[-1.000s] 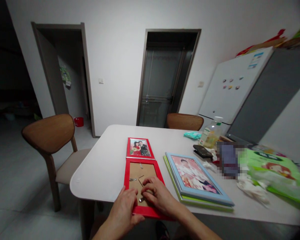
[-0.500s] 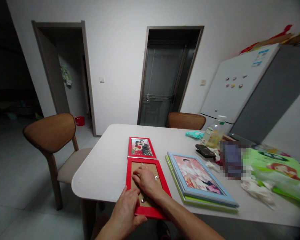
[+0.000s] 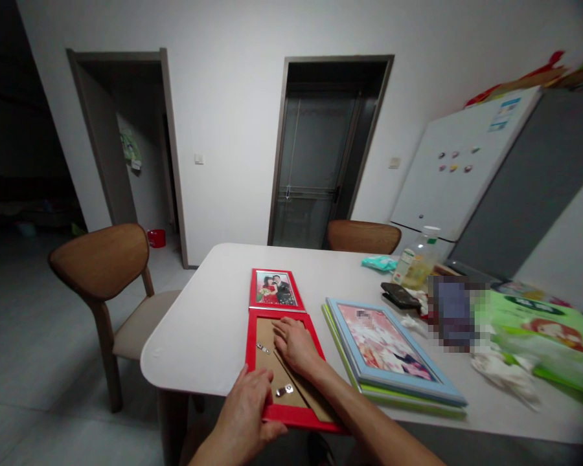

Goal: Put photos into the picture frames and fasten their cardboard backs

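A red picture frame (image 3: pixel 251 346) lies face down at the table's near edge, its brown backing board (image 3: pixel 267 369) showing. Two small metal clips are visible on the board, a left clip (image 3: pixel 263 348) and a lower clip (image 3: pixel 284 390). My left hand (image 3: pixel 243 408) grips the frame's lower left corner, thumb at the near edge. My right hand (image 3: pixel 296 346) rests on the upper part of the board with its fingers stretched out; what lies under it is hidden. Just beyond, touching or nearly so, is another red frame (image 3: pixel 276 289) holding a photo of two people.
To the right, a blue frame (image 3: pixel 388 343) lies on a green frame (image 3: pixel 354 382). Farther right are a black wallet-like item (image 3: pixel 400 296), a bottle (image 3: pixel 418 259), crumpled tissue (image 3: pixel 502 372) and a green package (image 3: pixel 539 330). Chairs stand at the left (image 3: pixel 102 265) and far side (image 3: pixel 364 237).
My right hand has moved from the left clip towards the board's upper right, its fingers straightening. The left clip now shows, and a dark line runs along the board. My left hand stays put.
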Demonstrator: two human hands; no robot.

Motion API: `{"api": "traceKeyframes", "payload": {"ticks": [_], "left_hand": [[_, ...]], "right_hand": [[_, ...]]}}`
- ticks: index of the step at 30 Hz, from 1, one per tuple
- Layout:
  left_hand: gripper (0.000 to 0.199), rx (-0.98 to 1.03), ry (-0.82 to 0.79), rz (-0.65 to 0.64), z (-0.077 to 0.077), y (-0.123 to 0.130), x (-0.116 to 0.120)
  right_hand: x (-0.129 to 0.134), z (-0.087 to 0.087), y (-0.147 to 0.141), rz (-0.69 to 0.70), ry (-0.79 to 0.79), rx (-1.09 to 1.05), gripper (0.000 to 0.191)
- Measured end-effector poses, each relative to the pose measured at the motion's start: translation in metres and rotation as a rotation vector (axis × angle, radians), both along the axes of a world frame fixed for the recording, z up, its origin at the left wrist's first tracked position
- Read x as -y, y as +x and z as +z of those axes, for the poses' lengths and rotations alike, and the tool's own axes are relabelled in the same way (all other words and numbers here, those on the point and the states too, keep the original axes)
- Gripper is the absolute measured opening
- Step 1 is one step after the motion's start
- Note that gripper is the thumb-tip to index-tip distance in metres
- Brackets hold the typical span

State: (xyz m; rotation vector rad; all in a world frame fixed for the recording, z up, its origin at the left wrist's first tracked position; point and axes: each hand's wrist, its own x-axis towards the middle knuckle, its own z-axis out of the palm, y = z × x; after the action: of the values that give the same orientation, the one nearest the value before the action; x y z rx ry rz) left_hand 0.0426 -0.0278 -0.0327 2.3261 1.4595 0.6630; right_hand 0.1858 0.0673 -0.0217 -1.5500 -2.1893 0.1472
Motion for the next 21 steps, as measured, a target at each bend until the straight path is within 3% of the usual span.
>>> {"api": "traceKeyframes", "payload": {"ticks": [3,8,13,21], "left_hand": [[0.065,-0.004,0.000,-0.004,-0.001,0.000,0.001],[0.049,0.020,0.022,-0.017,-0.002,-0.001,0.001],[0.052,0.098,-0.019,0.010,0.001,-0.002,0.001],[0.052,0.467,-0.137,0.154,0.015,-0.006,-0.003]], "right_hand": [[0.020,0.006,0.016,0.010,-0.042,-0.050,0.034],[0.050,0.007,0.031,0.012,-0.147,-0.017,0.038],[0.048,0.008,0.024,-0.004,-0.142,-0.097,0.043],[0.045,0.024,0.028,0.001,-0.174,-0.152,0.034]]}}
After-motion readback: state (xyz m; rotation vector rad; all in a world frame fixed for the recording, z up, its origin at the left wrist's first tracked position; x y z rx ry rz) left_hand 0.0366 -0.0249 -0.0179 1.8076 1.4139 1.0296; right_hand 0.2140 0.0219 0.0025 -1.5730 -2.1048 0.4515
